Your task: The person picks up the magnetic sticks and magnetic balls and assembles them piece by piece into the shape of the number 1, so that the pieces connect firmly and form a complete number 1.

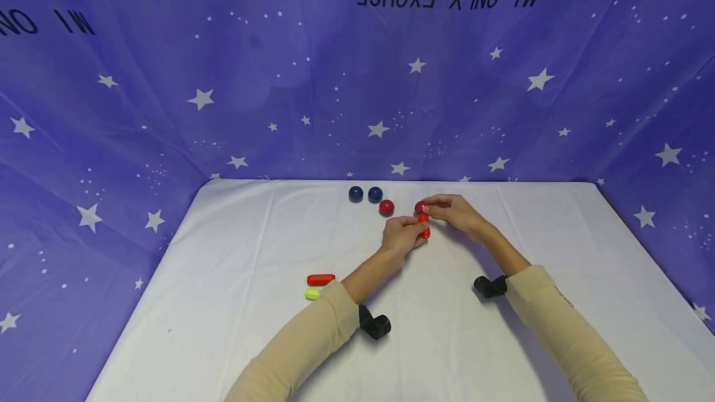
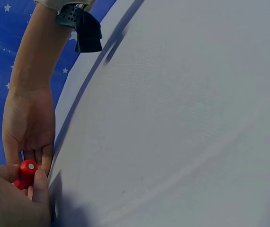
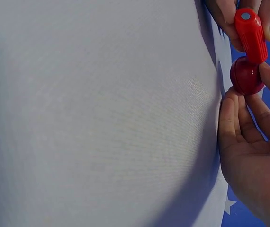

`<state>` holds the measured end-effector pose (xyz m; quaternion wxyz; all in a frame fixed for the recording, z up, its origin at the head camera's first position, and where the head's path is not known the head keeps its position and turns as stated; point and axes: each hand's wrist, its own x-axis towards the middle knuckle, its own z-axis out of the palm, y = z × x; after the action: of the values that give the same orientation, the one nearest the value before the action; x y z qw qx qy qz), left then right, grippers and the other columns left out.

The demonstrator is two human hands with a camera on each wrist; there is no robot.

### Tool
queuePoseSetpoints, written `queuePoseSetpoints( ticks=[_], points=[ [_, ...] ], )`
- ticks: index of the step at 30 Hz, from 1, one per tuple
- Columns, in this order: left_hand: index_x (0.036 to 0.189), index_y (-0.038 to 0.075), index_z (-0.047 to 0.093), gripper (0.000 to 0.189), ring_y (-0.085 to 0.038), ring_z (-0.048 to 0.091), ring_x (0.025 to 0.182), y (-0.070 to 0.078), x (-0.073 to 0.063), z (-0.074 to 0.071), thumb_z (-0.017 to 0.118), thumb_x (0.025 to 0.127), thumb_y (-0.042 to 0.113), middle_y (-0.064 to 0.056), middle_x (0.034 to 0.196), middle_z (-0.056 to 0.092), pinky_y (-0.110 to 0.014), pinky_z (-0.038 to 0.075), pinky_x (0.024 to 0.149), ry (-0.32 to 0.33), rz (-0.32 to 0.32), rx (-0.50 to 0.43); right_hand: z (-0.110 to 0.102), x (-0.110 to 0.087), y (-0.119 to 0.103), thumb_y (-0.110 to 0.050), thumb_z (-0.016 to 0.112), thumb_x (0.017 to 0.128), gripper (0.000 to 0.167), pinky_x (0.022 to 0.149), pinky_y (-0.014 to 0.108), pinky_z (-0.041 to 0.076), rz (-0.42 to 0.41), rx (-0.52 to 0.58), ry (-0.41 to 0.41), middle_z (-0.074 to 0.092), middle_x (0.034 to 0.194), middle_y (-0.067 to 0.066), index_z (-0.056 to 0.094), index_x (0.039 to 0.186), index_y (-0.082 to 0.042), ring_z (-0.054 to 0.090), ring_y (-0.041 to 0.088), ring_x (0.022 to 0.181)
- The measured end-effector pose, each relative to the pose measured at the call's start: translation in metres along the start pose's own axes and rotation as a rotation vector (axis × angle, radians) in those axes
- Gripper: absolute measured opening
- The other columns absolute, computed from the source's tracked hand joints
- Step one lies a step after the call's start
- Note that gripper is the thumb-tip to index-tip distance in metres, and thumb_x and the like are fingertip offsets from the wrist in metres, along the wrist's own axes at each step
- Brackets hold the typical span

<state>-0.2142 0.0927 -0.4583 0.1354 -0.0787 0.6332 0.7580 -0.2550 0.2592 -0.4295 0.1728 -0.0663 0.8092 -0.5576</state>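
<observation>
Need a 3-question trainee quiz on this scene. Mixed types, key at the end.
1. Multiple choice: what does the left hand hold?
A) a yellow-green rod
B) a bright red, ridged, plastic-looking rod
C) a dark blue glossy ball

2. True or false: the right hand is empty.

3. Count: how many glossy red balls show in the head view?

Key:
1: B.
2: False; its fingers and thumb hold a glossy red ball.
3: Two; one in the right hand, one on the white cloth-covered table.
</observation>
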Motion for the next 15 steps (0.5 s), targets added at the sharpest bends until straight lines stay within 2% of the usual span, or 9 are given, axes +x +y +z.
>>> queuePoseSetpoints(
  ticks=[4,9,15],
  points=[
    [0.103,-0.006,0.07,0.015,-0.016,0.069,0.078,0.0,0.002,0.0,0.07,0.092,0.004,-0.011,0.092,0.068,-0.03,0.058,0.075,-0.001,-0.005,0.011,0.001,-0.001,-0.002,-0.013,0.063,0.099,0.038,0.104,0.044,0.042,-0.002,-0.005,0.001,0.062,0.127,0.022,0.059,0.13,0.009,0.059,0.027,0.113],
    [0.104,-0.006,0.071,0.015,-0.015,0.068,0.077,-0.002,0.006,0.001,0.071,0.092,0.004,-0.01,0.09,0.07,-0.029,0.058,0.074,0.005,-0.008,0.014,-0.001,0.002,0.004,-0.015,0.064,0.099,0.039,0.104,0.047,0.041,-0.006,-0.002,-0.002,0.063,0.126,0.021,0.059,0.13,0.009,0.058,0.03,0.114],
    [0.103,-0.005,0.071,0.014,-0.015,0.068,0.076,-0.003,0.008,0.002,0.071,0.092,0.004,-0.009,0.089,0.07,-0.028,0.058,0.074,0.001,-0.018,0.026,-0.004,0.014,0.023,-0.018,0.067,0.098,0.042,0.107,0.045,0.04,0.008,0.032,0.016,0.063,0.127,0.019,0.06,0.13,0.007,0.058,0.026,0.114]
  ],
)
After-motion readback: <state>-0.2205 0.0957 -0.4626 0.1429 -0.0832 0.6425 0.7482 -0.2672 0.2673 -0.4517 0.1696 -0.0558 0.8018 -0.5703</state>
